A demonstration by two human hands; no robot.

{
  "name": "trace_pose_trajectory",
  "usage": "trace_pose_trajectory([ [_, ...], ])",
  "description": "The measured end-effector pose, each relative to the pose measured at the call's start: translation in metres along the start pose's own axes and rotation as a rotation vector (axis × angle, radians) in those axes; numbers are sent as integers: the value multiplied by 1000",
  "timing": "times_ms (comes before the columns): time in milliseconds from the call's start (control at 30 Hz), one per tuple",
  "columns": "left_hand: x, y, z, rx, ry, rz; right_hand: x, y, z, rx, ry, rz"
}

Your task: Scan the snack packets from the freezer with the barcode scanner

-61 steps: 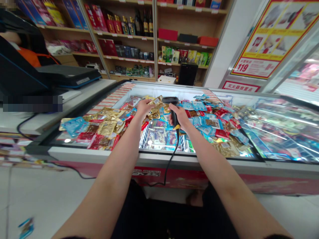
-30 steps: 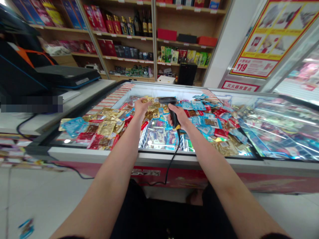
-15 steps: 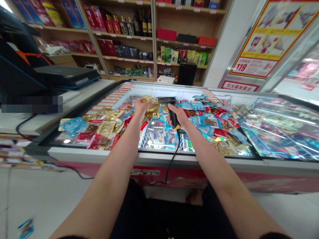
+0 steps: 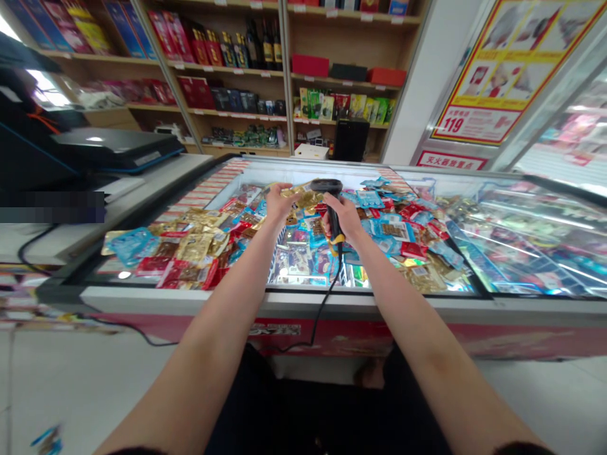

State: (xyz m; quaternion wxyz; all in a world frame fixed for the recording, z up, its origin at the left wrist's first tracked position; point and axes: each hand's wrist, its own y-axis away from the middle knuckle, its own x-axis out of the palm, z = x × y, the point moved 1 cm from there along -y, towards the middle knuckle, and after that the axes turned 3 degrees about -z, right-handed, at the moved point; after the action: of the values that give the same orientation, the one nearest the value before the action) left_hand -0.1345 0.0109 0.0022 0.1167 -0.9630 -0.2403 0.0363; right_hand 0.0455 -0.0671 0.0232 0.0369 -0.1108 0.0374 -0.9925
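My right hand (image 4: 346, 215) is wrapped round the black and yellow grip of a handheld barcode scanner (image 4: 326, 185), whose cord hangs down over the freezer front. Just left of the scanner's head, my left hand (image 4: 281, 203) pinches a small gold snack packet (image 4: 301, 191). The packet is close to the scanner; whether they touch I cannot tell. Beneath both hands, gold, red and blue snack packets lie in a loose spread on the glass-topped freezer (image 4: 175, 297). A pile of gold and red packets (image 4: 194, 243) is at the left, blue and red ones (image 4: 391, 227) at the right.
A counter (image 4: 190, 165) with a black flat-topped device (image 4: 118, 146) stands at the left. Shelves (image 4: 227, 114) of bottles and boxes line the back. The scanner's cord (image 4: 327, 294) loops across the freezer front. A blue packet (image 4: 47, 439) lies on the floor.
My left hand has shifted slightly right, with the gold packet nearer the scanner's head. The scanner has turned a little in my right hand. The whole view has moved slightly.
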Motion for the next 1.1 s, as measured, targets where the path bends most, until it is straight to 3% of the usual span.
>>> trace_pose_trajectory([
  [133,33,15,-7,-14,43,107,-29,2,11,-155,-32,-232],
  [300,89,35,-26,42,60,229,-77,12,23,-309,-38,-487],
  [467,148,57,-45,140,-24,296,-109,15,21,-397,-33,-609],
  [600,172,74,-51,331,-192,387,-118,13,19,-375,-2,-628],
  [733,168,82,-50,463,-317,405,-114,14,21,-347,33,-617],
  [867,151,78,-46,463,-379,357,-108,17,22,-319,22,-584],
  [1100,94,54,-34,403,-590,259,-90,19,19,-263,-6,-505],
])
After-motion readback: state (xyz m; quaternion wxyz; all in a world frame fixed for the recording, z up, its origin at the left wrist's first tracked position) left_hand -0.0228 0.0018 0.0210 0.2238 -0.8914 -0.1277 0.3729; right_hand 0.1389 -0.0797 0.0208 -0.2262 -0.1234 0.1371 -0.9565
